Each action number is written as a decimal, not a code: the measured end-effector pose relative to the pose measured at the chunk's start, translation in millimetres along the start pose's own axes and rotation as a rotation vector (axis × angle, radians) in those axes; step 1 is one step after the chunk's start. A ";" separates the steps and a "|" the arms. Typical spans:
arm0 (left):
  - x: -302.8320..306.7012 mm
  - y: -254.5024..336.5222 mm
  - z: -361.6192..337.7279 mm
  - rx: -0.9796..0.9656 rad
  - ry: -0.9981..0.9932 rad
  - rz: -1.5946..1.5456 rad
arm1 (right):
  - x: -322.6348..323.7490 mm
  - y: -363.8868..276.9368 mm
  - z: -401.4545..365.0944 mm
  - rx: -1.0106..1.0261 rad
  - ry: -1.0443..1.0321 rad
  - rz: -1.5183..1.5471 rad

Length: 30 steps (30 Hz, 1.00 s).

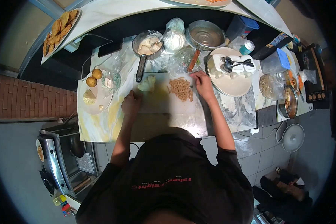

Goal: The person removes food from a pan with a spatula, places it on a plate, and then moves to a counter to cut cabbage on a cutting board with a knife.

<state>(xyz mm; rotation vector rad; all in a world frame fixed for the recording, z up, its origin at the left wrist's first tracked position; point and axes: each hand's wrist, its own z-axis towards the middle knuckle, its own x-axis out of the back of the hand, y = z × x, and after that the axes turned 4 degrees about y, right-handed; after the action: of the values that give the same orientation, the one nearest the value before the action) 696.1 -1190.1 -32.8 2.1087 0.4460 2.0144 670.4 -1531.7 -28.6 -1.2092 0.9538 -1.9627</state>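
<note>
Head view: a pile of thin brown strips (181, 89) is seen on the white cutting board (160, 105), in the middle of the counter (104, 127). The pile is touched at its right side by the right hand (203, 84); whether strips are gripped by its fingers cannot be told. The board's left edge is met by the left hand (131, 104), fingers curled in, and whether anything is held there cannot be told either. One pale lump of dough (147, 84) lies just beside it. It seems best that the board is kept still and the strips are kept close together, away from the edge. Further out, two pans are counted, one pan with white stuff (148, 44) and one empty pan (205, 35), then two round brown balls (92, 81) on one plate (100, 93), and one heap of fried pieces (59, 28)
</note>
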 end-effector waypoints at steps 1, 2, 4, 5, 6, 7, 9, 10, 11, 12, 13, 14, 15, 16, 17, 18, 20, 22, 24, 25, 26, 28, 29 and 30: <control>0.3 -1.7 -0.4 0.012 -0.010 -0.006 | 4.0 -2.0 -3.7 -0.054 -0.021 0.011; -0.5 -4.2 -0.5 0.019 -0.010 -0.006 | 1.8 -4.3 -10.7 -0.053 -0.028 0.012; -5.0 -5.4 0.9 -0.004 0.012 0.012 | -0.3 -11.4 -25.4 -0.134 -0.034 -0.066; -6.4 -5.5 1.1 -0.005 0.006 0.010 | 0.2 -16.8 -33.6 -0.130 -0.078 -0.112; -5.5 -4.6 1.9 -0.015 0.004 0.009 | -2.9 -14.7 -36.9 -0.135 -0.077 -0.116; -4.2 -3.6 2.0 -0.025 0.004 0.010 | -8.0 -10.7 -40.2 -0.080 -0.054 -0.182; -1.7 -2.2 1.3 -0.019 -0.005 0.002 | -14.6 -8.3 -42.5 -0.040 -0.038 -0.262; -0.6 -2.8 0.6 -0.011 -0.012 -0.008 | -18.5 -6.3 -43.7 -0.039 -0.040 -0.259; -0.7 -3.7 0.3 -0.008 -0.011 -0.007 | -23.2 -2.8 -45.2 -0.124 -0.050 -0.180; -1.5 -3.7 0.3 -0.009 0.001 -0.010 | -25.1 -3.0 -45.3 -0.208 -0.059 -0.103; -2.5 -3.4 0.2 -0.011 0.012 -0.013 | -26.0 -3.2 -45.9 -0.208 -0.059 -0.104; -2.8 -3.4 0.3 -0.012 0.012 -0.015 | -27.5 -3.8 -47.0 -0.230 -0.033 -0.096; -2.5 -3.7 0.4 -0.012 0.004 -0.013 | -28.9 -6.2 -47.3 -0.251 -0.006 -0.086; -2.1 -4.0 0.6 -0.011 -0.004 -0.010 | -30.7 -8.6 -47.6 -0.250 -0.005 -0.087; -2.1 -4.2 0.8 -0.012 -0.003 -0.010 | -32.6 -11.2 -48.2 -0.256 -0.009 -0.076; -1.9 -3.3 0.6 -0.015 0.008 -0.010 | -33.4 -11.8 -48.9 -0.263 -0.012 -0.066; -1.4 -2.3 -0.5 -0.019 0.017 -0.010 | -33.8 -10.4 -49.2 -0.242 -0.003 -0.092; 6.2 1.8 -2.1 -0.012 -0.014 -0.043 | -32.7 -10.3 -48.5 -0.217 0.002 -0.116; 5.2 1.4 -1.8 -0.007 -0.002 -0.040 | -23.1 -11.0 -46.4 -0.319 -0.007 -0.110; 4.4 1.3 -1.4 -0.006 0.009 -0.036 | -16.5 -12.9 -46.8 -0.315 -0.024 -0.107; 3.8 0.4 -1.0 -0.005 0.009 -0.038 | -11.5 -15.3 -47.6 -0.313 -0.024 -0.108; 3.4 -1.6 0.7 0.010 -0.019 -0.052 | -3.2 -17.4 -48.6 -0.451 -0.037 0.152; 3.0 -2.1 1.0 0.007 -0.019 -0.054 | -3.0 -8.2 -51.4 -0.434 -0.045 0.190; 2.8 -2.1 1.0 0.003 -0.020 -0.042 | 1.0 -12.1 -51.3 -0.434 -0.042 0.188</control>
<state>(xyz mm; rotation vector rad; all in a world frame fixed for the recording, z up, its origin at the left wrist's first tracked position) 697.0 -1187.2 -31.0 2.1019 0.4864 1.9690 621.3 -1513.3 -34.2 -1.3269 1.4661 -1.6251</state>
